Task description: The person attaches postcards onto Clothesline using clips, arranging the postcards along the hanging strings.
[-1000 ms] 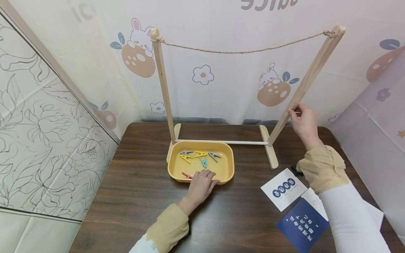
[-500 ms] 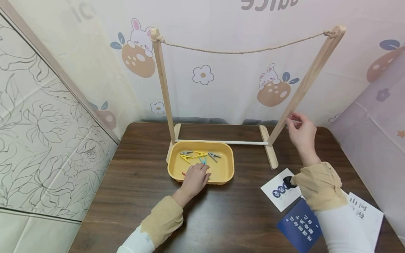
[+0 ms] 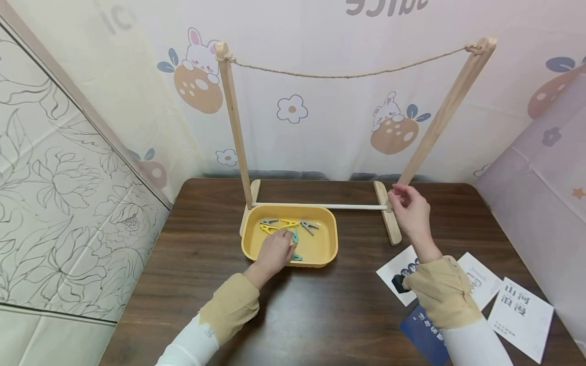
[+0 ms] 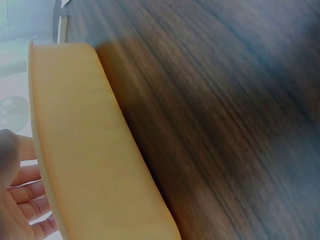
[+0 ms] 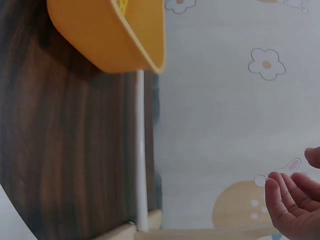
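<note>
My left hand reaches over the near rim of a yellow basin, fingers down among small plastic clothespins. A teal clothespin lies beside the hand, and a blue one is at the fingertips. Yellow and grey clothespins lie farther back. In the left wrist view, the fingers extend loosely behind the basin's wall. My right hand is raised in front of the right wooden post. In the right wrist view, its loosely bent fingers hold nothing and the thumb stands apart.
A twine line sags between the right post and the left post; a white rod joins their feet. Below my right sleeve lie a blue card and white cards. A patterned cloth hangs behind the dark table.
My right hand has come down and left along the right post, uncovering more cards. My left hand has shifted left in the basin; the teal clothespin beside it now shows.
</note>
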A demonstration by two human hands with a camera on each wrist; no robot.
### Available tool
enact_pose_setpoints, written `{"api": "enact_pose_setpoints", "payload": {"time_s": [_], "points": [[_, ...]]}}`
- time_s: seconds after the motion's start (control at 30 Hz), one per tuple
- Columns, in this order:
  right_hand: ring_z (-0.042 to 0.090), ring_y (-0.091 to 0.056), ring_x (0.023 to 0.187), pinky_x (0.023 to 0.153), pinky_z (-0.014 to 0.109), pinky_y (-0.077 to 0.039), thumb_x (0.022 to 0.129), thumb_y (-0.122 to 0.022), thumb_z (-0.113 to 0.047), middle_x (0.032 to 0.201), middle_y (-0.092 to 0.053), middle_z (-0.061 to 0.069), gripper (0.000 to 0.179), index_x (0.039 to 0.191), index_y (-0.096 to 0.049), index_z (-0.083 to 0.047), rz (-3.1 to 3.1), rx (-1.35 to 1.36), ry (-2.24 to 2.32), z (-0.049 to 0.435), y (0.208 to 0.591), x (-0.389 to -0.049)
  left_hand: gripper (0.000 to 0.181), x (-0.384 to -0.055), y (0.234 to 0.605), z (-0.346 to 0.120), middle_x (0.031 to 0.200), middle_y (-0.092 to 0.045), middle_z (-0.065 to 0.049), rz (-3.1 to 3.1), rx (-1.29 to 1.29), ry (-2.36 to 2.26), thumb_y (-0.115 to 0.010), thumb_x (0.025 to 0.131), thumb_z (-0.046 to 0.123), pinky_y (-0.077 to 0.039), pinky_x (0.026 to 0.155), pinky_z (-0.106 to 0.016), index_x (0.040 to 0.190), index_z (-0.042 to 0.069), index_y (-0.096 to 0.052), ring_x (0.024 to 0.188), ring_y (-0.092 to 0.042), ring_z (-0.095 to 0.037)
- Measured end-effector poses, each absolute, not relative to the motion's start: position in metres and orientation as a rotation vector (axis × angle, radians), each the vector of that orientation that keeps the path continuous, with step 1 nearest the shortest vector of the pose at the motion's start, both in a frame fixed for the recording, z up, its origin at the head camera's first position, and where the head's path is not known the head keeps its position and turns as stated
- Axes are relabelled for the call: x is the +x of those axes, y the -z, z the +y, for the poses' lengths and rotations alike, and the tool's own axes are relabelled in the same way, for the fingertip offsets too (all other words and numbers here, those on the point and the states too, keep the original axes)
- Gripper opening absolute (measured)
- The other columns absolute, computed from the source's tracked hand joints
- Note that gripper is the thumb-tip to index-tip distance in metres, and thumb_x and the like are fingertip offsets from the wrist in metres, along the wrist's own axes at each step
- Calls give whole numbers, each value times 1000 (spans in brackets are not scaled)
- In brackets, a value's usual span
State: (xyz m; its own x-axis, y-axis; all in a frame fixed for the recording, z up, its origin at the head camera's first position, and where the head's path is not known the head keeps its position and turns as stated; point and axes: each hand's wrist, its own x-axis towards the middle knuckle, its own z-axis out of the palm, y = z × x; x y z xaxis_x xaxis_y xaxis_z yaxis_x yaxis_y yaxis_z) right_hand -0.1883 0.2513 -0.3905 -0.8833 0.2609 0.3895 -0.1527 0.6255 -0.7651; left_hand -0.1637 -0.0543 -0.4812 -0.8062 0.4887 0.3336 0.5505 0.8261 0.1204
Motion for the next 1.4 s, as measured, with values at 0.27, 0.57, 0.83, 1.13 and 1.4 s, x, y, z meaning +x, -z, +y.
{"api": "enact_pose_setpoints", "payload": {"time_s": [0.27, 0.57, 0.83, 1.13, 1.4], "points": [[-9, -51, 64, 54, 8, -43, 86, -56, -6, 93, -61, 21, 26, 108, -55, 8, -2428, -46, -1327, 235, 414, -177, 30, -174, 481, -63, 93, -60, -13, -2833, -757, 336, -66, 79, 18, -49, 67, -35, 100, -2, -60, 84, -58, -25], [11, -60, 65, 52, 12, -44, 86, -57, -9, 88, -62, 20, 25, 106, -57, 5, -2527, -37, -1358, 221, 438, -167, 31, -186, 476, -82, 100, -57, -18, -2944, -739, 503, -67, 78, 15, -48, 71, -38, 102, -4, -58, 89, -57, -29], [1, -55, 61, 55, 26, -51, 86, -56, -10, 88, -60, 21, 27, 107, -54, 7, -2572, -90, -1487, 208, 454, -160, 38, -197, 477, -95, 104, -57, -17, -3068, -817, 542, -70, 76, 15, -43, 85, -39, 105, -5, -56, 99, -52, -30], [30, -61, 65, 49, 20, -48, 84, -60, -10, 83, -62, 18, 27, 106, -56, 5, -2609, -142, -1488, 196, 471, -153, 35, -204, 474, -104, 100, -59, -17, -3147, -943, 435, -70, 70, 2, -42, 86, -37, 102, -6, -59, 98, -53, -30], [32, -61, 61, 49, 30, -50, 83, -61, -10, 79, -63, 18, 28, 106, -56, 5, -2605, -165, -1563, 188, 478, -148, 45, -207, 471, -109, 100, -60, -16, -3307, -959, 404, -80, 61, 7, -42, 86, -37, 100, -4, -60, 96, -54, -30]]}}
